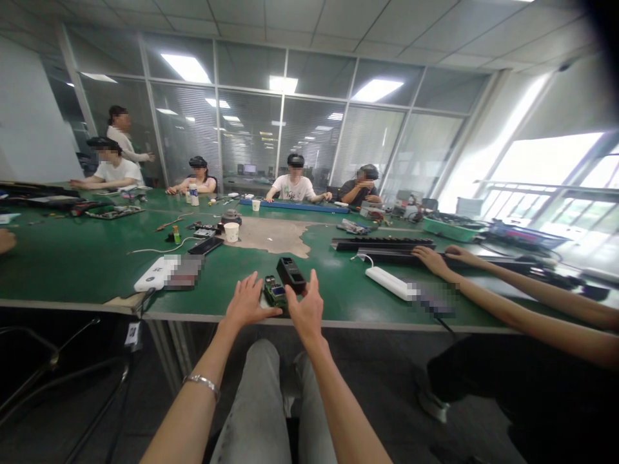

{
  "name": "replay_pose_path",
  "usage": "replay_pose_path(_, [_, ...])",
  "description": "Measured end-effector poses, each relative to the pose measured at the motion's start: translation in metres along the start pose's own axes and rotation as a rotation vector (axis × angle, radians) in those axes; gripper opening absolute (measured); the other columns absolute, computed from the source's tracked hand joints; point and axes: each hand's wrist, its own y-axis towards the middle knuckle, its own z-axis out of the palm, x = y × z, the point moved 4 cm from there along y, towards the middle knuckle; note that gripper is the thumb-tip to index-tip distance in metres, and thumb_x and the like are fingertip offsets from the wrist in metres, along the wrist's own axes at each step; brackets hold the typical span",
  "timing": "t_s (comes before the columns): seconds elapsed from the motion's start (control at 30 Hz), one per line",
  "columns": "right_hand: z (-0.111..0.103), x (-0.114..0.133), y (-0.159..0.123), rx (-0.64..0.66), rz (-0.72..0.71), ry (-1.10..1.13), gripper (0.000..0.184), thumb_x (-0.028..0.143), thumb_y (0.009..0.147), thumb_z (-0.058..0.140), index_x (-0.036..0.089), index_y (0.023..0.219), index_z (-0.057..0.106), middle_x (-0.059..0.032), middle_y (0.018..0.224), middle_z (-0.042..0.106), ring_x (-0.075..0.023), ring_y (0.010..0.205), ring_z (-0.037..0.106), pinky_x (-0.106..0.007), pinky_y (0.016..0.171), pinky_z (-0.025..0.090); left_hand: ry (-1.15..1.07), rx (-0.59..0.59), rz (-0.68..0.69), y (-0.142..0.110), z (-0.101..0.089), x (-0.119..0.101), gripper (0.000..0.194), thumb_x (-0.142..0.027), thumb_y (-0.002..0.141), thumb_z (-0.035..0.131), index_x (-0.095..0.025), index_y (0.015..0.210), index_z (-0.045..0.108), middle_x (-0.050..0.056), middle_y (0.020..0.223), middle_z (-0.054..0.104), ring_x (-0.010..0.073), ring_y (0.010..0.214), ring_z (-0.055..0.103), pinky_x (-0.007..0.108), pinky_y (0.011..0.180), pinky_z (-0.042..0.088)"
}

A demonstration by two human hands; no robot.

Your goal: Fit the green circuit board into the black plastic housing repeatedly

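Observation:
My left hand (248,303) rests open at the table's front edge, its thumb reaching toward a small green circuit board (275,293). My right hand (304,306) stands open just right of that board, its fingertips at the lower corner of a black rectangular device (291,274). The device lies partly over the board's far end, and my palms are on either side of them. Neither hand visibly grips anything. Part of the board is hidden by my fingers.
The long green workbench (97,270) holds white power strips (389,283), black bars (382,243), a paper cup (231,232), cables and loose boards. A co-worker's hands (435,259) reach in from the right. Several seated people work farther along.

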Motion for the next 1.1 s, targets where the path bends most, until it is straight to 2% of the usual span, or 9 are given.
replay_pose_path(0.13, [-0.01,-0.037,-0.007,0.02,0.135,-0.047,0.08,0.041,0.084,0.055,0.004,0.148,0.025,-0.023,0.129,0.057,-0.0319,0.112,0.059,-0.043,0.094,0.046,-0.022,-0.004,0.002,0.001,0.0,0.0,0.101,-0.084,0.065,0.057,-0.018,0.14,0.042,0.017,0.157,0.026,0.0366,0.145,0.023,0.053,0.117,0.019])
replay_pose_path(0.2, [-0.01,-0.048,-0.014,0.036,0.117,-0.083,0.08,0.039,0.085,0.055,0.001,0.148,0.024,-0.0241,0.128,0.057,-0.0328,0.114,0.056,-0.044,0.096,0.044,-0.019,-0.002,0.006,0.002,0.0,0.0,0.102,-0.086,0.065,0.055,-0.016,0.14,0.043,0.018,0.157,0.026,0.0368,0.145,0.023,0.053,0.117,0.018])
replay_pose_path(0.4, [-0.006,-0.055,-0.026,0.025,-0.011,-0.132,0.082,0.037,0.087,0.053,0.001,0.15,0.015,-0.0233,0.134,0.052,-0.0331,0.119,0.048,-0.046,0.101,0.04,-0.001,-0.004,0.01,0.003,0.0,-0.001,0.097,-0.086,0.066,0.055,-0.018,0.135,0.049,0.017,0.156,0.029,0.0361,0.144,0.026,0.051,0.116,0.02])
replay_pose_path(0.57, [-0.008,-0.057,-0.029,0.061,-0.01,-0.13,0.079,0.04,0.091,0.048,0.002,0.151,0.014,-0.0223,0.132,0.054,-0.0321,0.118,0.05,-0.045,0.099,0.041,0.004,-0.001,0.017,0.003,-0.002,-0.004,0.095,-0.086,0.065,0.056,-0.019,0.133,0.053,0.016,0.155,0.03,0.0364,0.143,0.027,0.051,0.116,0.021])
replay_pose_path(0.73, [-0.015,-0.054,-0.025,0.055,0.071,-0.048,0.083,0.041,0.085,0.056,0.002,0.15,0.021,-0.0226,0.128,0.058,-0.032,0.118,0.055,-0.044,0.099,0.043,0.004,-0.017,0.029,0.002,-0.004,-0.003,0.096,-0.086,0.063,0.057,-0.019,0.131,0.055,0.016,0.154,0.033,0.0369,0.141,0.029,0.051,0.115,0.023])
replay_pose_path(0.9, [-0.016,-0.04,-0.016,0.058,0.265,0.21,0.092,0.046,0.082,0.061,0.005,0.151,0.018,-0.0148,0.107,0.071,-0.0263,0.097,0.068,-0.037,0.088,0.05,-0.013,-0.032,0.021,0.001,-0.004,-0.002,0.095,-0.087,0.063,0.057,-0.019,0.129,0.057,0.016,0.153,0.034,0.0369,0.141,0.03,0.052,0.115,0.024])
replay_pose_path(1.1, [0.002,-0.006,-0.006,0.108,0.224,0.339,0.091,0.044,0.081,0.062,0.006,0.151,0.018,-0.0132,0.107,0.072,-0.0227,0.095,0.07,-0.032,0.085,0.052,-0.041,-0.041,0.014,0.0,-0.006,-0.002,0.092,-0.085,0.058,0.063,-0.021,0.125,0.059,0.015,0.151,0.036,0.0372,0.14,0.031,0.054,0.115,0.024])
